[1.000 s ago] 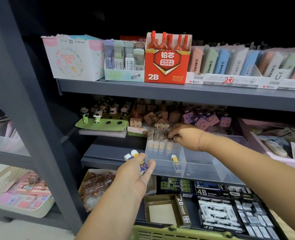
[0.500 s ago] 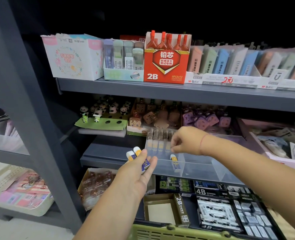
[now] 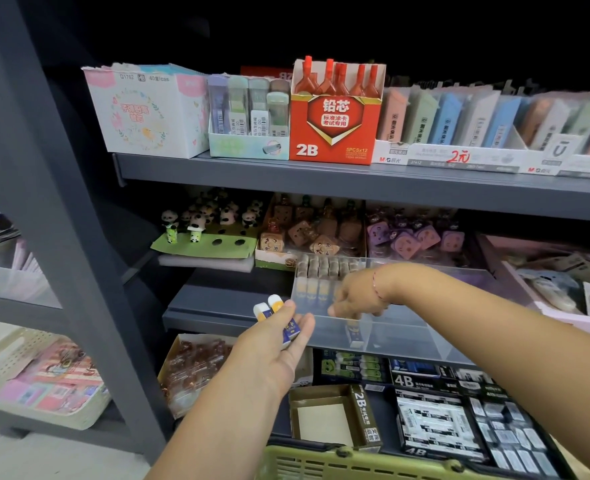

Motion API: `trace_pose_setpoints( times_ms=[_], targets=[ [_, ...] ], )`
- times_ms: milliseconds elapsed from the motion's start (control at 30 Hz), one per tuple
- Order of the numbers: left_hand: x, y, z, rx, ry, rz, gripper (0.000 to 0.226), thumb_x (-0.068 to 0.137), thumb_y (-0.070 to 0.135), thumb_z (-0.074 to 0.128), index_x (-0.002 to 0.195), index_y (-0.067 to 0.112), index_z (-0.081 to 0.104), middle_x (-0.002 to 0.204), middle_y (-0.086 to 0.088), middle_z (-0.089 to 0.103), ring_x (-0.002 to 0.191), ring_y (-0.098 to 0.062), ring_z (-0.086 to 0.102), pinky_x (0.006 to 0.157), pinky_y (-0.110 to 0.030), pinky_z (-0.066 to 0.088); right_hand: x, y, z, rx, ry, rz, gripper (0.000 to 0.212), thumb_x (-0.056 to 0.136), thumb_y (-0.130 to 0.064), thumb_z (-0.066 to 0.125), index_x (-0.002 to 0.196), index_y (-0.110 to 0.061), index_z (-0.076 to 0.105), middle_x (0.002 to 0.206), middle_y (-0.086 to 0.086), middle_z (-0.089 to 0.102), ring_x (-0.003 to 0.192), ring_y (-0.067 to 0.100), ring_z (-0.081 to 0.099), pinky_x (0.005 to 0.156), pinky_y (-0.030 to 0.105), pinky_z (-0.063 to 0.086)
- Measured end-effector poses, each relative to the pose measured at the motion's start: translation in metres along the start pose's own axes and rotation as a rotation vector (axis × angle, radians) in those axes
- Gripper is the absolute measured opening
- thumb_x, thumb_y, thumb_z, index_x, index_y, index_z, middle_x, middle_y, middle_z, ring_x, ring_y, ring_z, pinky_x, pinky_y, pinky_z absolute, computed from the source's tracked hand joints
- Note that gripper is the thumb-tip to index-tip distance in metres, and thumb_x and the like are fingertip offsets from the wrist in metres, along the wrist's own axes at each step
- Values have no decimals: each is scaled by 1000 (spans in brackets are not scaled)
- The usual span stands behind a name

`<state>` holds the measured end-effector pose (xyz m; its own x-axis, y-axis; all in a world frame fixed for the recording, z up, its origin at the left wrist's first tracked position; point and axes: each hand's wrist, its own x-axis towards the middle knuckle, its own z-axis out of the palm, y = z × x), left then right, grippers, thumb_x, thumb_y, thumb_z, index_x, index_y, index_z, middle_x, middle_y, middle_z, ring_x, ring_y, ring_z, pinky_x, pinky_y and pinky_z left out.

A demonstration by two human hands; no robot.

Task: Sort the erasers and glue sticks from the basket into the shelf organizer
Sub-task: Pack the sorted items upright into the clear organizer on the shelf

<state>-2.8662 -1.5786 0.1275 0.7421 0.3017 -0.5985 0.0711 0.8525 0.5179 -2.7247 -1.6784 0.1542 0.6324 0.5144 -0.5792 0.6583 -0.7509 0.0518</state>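
Leaving the glue sticks [image 3: 317, 271], the right hand [image 3: 354, 296] swings back, fingers loosely apart and seemingly empty, toward erasers [image 3: 272, 308] thumb-clamped in the left hand [image 3: 279, 344], likely fetching another.

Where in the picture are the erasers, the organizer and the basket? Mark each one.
erasers [image 3: 274, 303], head view, on one bare end.
organizer [image 3: 407, 337], head view, on its clear front wall.
basket [image 3: 355, 467], head view, on its green rim.
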Motion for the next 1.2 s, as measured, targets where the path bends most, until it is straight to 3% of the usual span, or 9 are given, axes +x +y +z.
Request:
trace_pose_setpoints(
  times_ms=[400,533,667,767,867,933,1033,1100,1200],
  targets=[
    [-1,1,-1,0,-1,-1,31,87,0,65,115,-9,60,99,-19,63,78,-21,63,62,-39,52,-4,4,2,336,-91,47,68,93,-62,36,137,-11,47,126,4,49,65,12,45,59,20,41],
    [-1,0,-1,-2,-1,1,31,87,-1,65,116,-9,60,97,-19,62,78,-22,62,62,-40,50,-8,1,5,361,-119,20,67,93,-64,28,137,-19,49,148,3,39,96,19,53,82,25,46],
    [-2,2,-2,-5,-2,-5,31,87,-1,65,117,-8,60,97,-19,63,78,-22,62,59,-41,50,-16,8,4,330,-141,-27,65,93,-66,24,133,-26,56,150,-7,37,128,23,47,112,41,31],
    [-2,3,-3,-9,6,-2,32,86,-1,66,117,-8,60,101,-19,63,79,-21,63,57,-40,51,-28,16,-1,366,-91,-71,61,92,-64,31,132,-25,56,150,-8,37,136,17,38,118,47,15],
    [-2,4,-3,-13,12,-1,32,86,-1,67,116,-7,60,107,-19,63,81,-21,63,56,-39,51,-43,32,-2,557,65,-147,59,81,-71,46,117,-31,68,142,-15,47,136,7,35,118,37,17],
    [-2,4,-3,-19,10,-2,32,86,-1,67,116,-7,60,108,-19,63,81,-21,63,57,-39,51,-49,39,2,761,256,-184,60,67,-73,57,106,-30,73,129,-16,60,127,6,47,112,31,28],
    [-1,2,-2,-23,-2,5,32,86,-1,66,117,-8,60,99,-17,63,79,-20,62,56,-38,51,-35,46,12,1143,632,-173,31,68,-42,74,88,-18,75,93,-4,73,95,13,65,85,20,47],
    [0,0,-2,-27,-5,6,32,87,-1,65,118,-8,59,95,-16,62,78,-19,61,57,-39,50,-25,43,20,1320,760,-136,11,73,-17,79,77,-15,70,69,-3,68,64,5,60,57,11,44],
    [2,0,-2,-37,4,-2,34,86,-1,65,119,-7,59,103,-17,62,80,-19,62,52,-36,52,-10,40,29,1391,811,-62,19,75,-1,77,77,-11,61,60,1,60,48,6,50,45,11,41]
  ],
)
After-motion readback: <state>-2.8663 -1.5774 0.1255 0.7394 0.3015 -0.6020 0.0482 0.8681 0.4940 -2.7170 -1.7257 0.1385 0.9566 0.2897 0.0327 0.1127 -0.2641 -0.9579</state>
